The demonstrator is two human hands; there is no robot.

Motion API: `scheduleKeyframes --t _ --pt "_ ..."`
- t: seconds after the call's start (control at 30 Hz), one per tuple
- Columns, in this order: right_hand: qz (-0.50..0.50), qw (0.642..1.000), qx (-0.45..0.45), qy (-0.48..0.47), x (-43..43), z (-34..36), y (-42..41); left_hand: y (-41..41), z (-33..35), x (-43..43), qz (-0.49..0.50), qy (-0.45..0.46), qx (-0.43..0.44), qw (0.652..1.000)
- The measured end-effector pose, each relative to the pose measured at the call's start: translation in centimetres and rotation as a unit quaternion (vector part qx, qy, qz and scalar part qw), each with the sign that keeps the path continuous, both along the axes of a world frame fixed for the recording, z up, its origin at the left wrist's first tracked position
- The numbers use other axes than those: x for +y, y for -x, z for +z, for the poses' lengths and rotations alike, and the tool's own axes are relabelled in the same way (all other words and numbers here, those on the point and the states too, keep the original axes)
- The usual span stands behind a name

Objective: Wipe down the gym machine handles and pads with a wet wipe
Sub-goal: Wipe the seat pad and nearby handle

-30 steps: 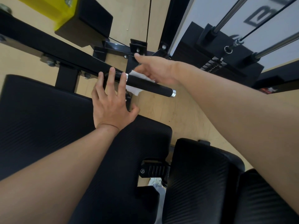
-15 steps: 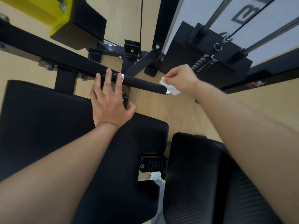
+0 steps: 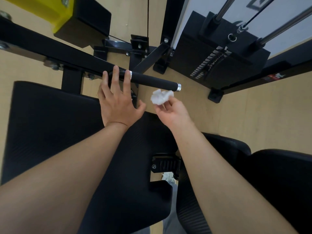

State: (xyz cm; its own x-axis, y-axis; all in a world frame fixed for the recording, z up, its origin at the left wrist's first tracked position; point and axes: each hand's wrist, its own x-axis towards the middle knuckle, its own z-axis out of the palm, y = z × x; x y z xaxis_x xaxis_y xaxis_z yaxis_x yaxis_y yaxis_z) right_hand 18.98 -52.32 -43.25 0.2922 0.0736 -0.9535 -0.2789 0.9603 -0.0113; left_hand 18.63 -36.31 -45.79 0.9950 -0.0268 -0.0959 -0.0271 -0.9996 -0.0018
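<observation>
A black foam handle (image 3: 154,81) with silver end caps sticks out to the right from the machine's black arm. My left hand (image 3: 118,102) rests with straight fingers over the inner end of that handle, thumb spread to the right. My right hand (image 3: 170,110) pinches a crumpled white wet wipe (image 3: 161,96) at its fingertips, just below the handle's free end and apart from it. A large black pad (image 3: 50,129) lies under my left forearm.
A second black pad (image 3: 273,179) sits at the lower right, with a ribbed black adjuster (image 3: 166,164) between the pads. The weight stack (image 3: 217,59) with guide rods stands at the upper right. A yellow and black block (image 3: 67,16) hangs at the upper left over wooden floor.
My right hand has come off the handle's end, moved down and toward me, and the wipe is now bunched at its fingertips. My left hand stays on the handle.
</observation>
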Motion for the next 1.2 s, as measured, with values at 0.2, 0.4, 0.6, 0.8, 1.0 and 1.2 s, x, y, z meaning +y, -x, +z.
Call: scheduleKeyframes --t 0.2,0.4,0.6,0.8,1.0,1.2 --pt "-0.051 0.996 -0.066 -0.04 -0.7 -0.7 -0.4 -0.1 0.1 -0.1 -0.001 -0.003 0.0 1.0" --pt "-0.135 0.983 -0.089 -0.091 -0.8 -1.5 -0.4 -0.1 0.0 -0.1 -0.001 -0.008 0.003 1.0" --pt "-0.111 0.978 -0.11 -0.136 1.1 -1.3 -1.0 -0.2 -0.1 0.0 -0.001 -0.014 0.0 1.0" --pt "-0.175 0.978 -0.077 -0.08 -1.8 -1.5 -0.6 -0.2 0.0 -0.1 0.002 -0.011 0.004 1.0" --pt "-0.09 0.984 -0.105 -0.11 1.1 -1.1 -0.9 -0.2 -0.1 0.0 -0.001 -0.012 0.007 1.0" --pt "-0.132 0.984 -0.087 -0.086 -2.0 -1.2 -0.5 -0.2 0.0 0.0 -0.003 -0.005 0.013 1.0"
